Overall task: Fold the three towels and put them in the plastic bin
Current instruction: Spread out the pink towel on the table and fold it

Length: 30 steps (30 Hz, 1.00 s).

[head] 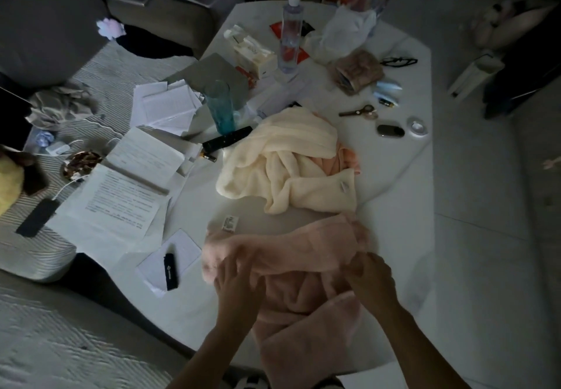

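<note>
A pink towel (291, 270) is spread across the lower centre of the frame on the white counter (403, 206), its near end hanging toward the bottom edge. It is gripped by both hands: the left hand (239, 282) is closed on a fold at the towel's left side, and the fingers (361, 264) of the right hand (372, 279) are pinched on its right edge. Just above it, a cream towel (285, 164) is heaped in the middle of the frame, with a third, peach towel (343, 158) partly buried under its right side. Three towels are thus counted. The counter around them is crowded: one blue glass (220, 106) and one black remote (227, 139) lie close to the heap's upper left, one clear bottle (291, 33) stands at the upper centre, one pair of scissors (359, 112) lies at the right, and loose papers (127, 182) are spread at the left.
</note>
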Each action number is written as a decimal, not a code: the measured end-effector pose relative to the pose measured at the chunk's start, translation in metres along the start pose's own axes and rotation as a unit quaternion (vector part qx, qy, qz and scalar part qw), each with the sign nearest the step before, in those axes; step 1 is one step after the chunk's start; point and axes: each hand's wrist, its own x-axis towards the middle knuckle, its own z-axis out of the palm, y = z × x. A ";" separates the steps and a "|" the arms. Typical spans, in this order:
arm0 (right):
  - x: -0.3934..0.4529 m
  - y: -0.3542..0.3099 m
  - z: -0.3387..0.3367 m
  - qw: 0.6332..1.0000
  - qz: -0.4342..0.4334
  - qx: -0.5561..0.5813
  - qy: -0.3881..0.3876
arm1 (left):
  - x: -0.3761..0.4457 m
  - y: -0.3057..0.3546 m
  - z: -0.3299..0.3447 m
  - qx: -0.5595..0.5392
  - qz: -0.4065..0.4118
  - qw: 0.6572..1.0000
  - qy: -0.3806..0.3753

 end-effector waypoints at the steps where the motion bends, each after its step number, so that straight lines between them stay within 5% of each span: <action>1: -0.003 0.001 0.001 0.999 -0.037 -0.015 0.013 | 0.009 0.006 0.002 0.010 0.041 0.999 -0.015; 8: -0.018 0.033 0.017 0.996 -0.078 -0.043 -0.033 | 0.084 0.051 0.014 0.203 0.073 0.950 -0.226; 10: -0.019 0.051 0.019 0.987 -0.060 -0.138 -0.051 | 0.096 0.066 0.008 0.185 0.085 0.963 -0.177; 13: -0.022 0.078 0.015 0.972 -0.111 -0.203 -0.032 | 0.118 0.084 -0.009 0.018 0.042 0.999 0.013; 15: -0.022 0.096 0.013 0.971 -0.154 -0.183 -0.002 | 0.132 0.091 -0.022 -0.077 -0.001 0.989 0.125; 18: -0.022 0.120 0.002 0.962 -0.181 -0.201 -0.027 | 0.121 0.092 -0.025 -0.092 -0.014 0.983 0.161; 21: -0.024 0.148 -0.004 0.949 -0.231 -0.212 -0.033 | 0.055 0.073 0.005 -0.062 -0.019 0.988 0.141; 25: -0.021 0.158 -0.008 0.912 -0.327 -0.237 -0.067 | -0.061 0.041 0.058 -0.085 -0.098 0.991 0.009; 28: -0.005 0.153 -0.018 0.904 -0.328 -0.219 -0.167 | -0.119 0.020 0.084 0.018 -0.109 0.993 -0.043; 30: 0.002 0.146 -0.024 0.921 -0.332 -0.135 -0.156 | -0.139 0.011 0.090 0.089 -0.113 0.987 -0.070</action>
